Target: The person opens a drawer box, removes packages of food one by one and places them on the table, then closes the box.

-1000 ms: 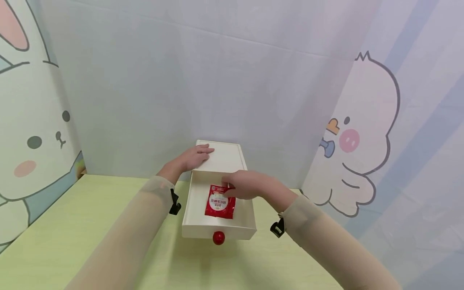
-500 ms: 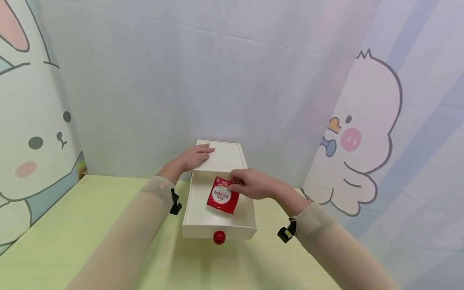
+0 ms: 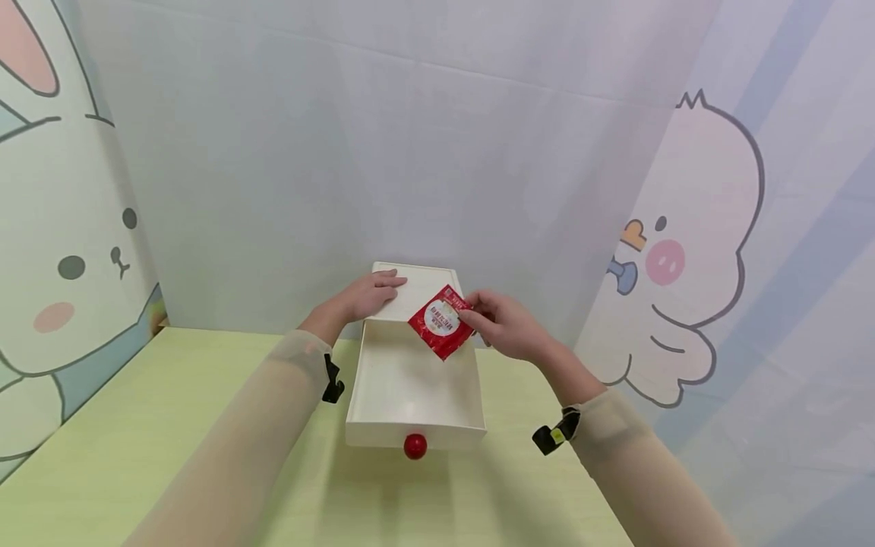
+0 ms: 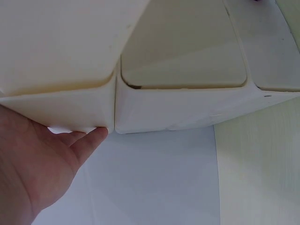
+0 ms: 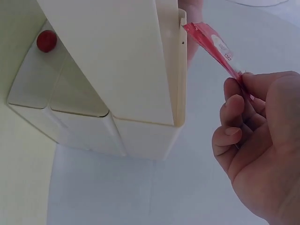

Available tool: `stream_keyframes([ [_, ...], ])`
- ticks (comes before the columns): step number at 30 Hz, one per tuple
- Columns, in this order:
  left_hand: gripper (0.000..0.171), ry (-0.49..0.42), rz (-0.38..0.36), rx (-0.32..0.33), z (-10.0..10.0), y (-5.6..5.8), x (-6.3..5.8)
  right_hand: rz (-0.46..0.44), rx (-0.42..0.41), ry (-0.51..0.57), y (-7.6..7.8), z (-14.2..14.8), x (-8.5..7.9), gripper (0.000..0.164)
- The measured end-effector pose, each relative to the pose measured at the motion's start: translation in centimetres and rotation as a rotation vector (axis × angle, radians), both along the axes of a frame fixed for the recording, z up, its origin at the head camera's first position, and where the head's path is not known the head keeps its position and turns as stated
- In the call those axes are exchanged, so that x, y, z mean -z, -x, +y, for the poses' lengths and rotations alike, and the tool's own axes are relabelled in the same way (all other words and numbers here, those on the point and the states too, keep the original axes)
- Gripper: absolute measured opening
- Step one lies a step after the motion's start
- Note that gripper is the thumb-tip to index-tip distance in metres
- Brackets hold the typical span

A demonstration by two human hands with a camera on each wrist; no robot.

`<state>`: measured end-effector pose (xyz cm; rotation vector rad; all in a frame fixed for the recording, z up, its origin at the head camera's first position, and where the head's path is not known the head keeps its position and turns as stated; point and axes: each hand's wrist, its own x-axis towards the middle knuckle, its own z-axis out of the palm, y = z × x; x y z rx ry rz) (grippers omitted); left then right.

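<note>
Left hand (image 3: 369, 296), at the left side of a white plastic drawer cabinet (image 3: 420, 275): fingers nearly straight, laid over the cabinet's top, gripping nothing; probably placed there to steady the cabinet with its weight hanging forward. White, rectangular, open-topped plastic drawer (image 3: 383, 434), jutting from the cabinet's front toward the person; its extended position presumably gives access from above. Round, glossy red knob (image 3: 415, 447), on the drawer's front panel, the end farthest from the cabinet; likely fitted there for pulling. Square, flat, red foil-like packet (image 3: 440, 320) with a white printed disc, held up above the cabinet's front edge, tilted cornerwise. Right hand (image 3: 509, 327), to the right of the cabinet: thumb and forefinger closed on the packet's edge, remaining fingers loosely curled; a light pinch seems enough for something so thin.
</note>
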<state>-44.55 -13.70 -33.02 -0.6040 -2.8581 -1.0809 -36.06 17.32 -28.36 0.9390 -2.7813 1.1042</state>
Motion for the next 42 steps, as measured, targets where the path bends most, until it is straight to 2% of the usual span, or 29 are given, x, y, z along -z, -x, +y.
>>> stream_keyframes([
  [6, 0.056, -0.009, -0.008, 0.005, -0.1, -0.1, -0.1, 0.029, 0.055, 0.09, 0.6, 0.9, 0.5, 0.02],
  [16, 0.056, -0.01, -0.01, 0.01, -0.1, -0.2, -0.1, 0.07, 0.192, 0.179, 1.4, 2.1, 1.5, 0.024],
  [26, 0.055, -0.034, -0.008, 0.021, -0.1, -0.3, -0.2, 0.028, 0.289, 0.282, 2.8, 3.8, 3.3, 0.028],
  [36, 0.055, -0.05, -0.012, 0.027, -0.2, -0.3, -0.1, -0.094, 0.419, 0.399, 3.9, 5.7, 4.4, 0.042],
  [42, 0.055, -0.039, -0.008, 0.029, -0.3, -0.3, 0.0, -0.107, 0.423, 0.427, 4.6, 6.7, 5.7, 0.04],
])
